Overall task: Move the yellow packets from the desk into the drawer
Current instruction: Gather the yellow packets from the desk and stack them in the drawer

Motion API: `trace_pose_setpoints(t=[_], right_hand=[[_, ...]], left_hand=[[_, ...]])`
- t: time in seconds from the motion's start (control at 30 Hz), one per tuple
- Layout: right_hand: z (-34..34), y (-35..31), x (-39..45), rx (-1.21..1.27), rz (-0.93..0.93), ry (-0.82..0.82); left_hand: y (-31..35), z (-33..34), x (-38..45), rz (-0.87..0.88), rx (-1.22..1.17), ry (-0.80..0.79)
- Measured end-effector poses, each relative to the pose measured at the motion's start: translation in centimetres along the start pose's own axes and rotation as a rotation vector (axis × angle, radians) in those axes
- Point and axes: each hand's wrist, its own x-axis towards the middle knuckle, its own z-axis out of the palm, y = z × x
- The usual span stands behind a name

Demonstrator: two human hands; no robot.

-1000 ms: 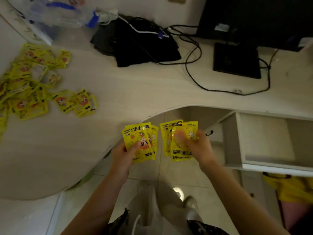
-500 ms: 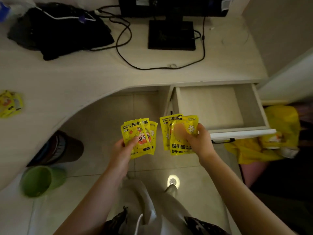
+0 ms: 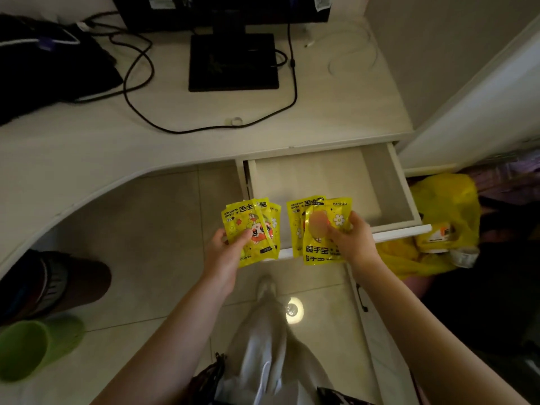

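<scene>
Monitor stand (image 3: 233, 61) on desk (image 3: 87, 153) behind drawer (image 3: 388, 182).

The packets (image 3: 252, 230) were bright yellow with black lettering, white flowers and an orange-red cartoon figure. The desk (image 3: 87, 147) and drawer (image 3: 406, 197) were pale cream, the cables (image 3: 137, 92) black, the cup (image 3: 32, 346) green.

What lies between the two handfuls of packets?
Nothing held: in the head view, the gap between the left hand's packets and the right hand's packets shows only floor tile and drawer front.
</scene>
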Motion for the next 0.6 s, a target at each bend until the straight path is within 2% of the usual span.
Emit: trace_pose_setpoints(t=[0.33,0.6], right_hand=[[0.0,-0.2,9.7,-0.145,0.087,0.024],[0.4,2.4,15.9,-0.344,0.161,-0.123]], left_hand=[[0.1,7.3,6.3,-0.056,0.138,0.011],[-3.4,11.0,9.6,-0.135,0.388,0.064]])
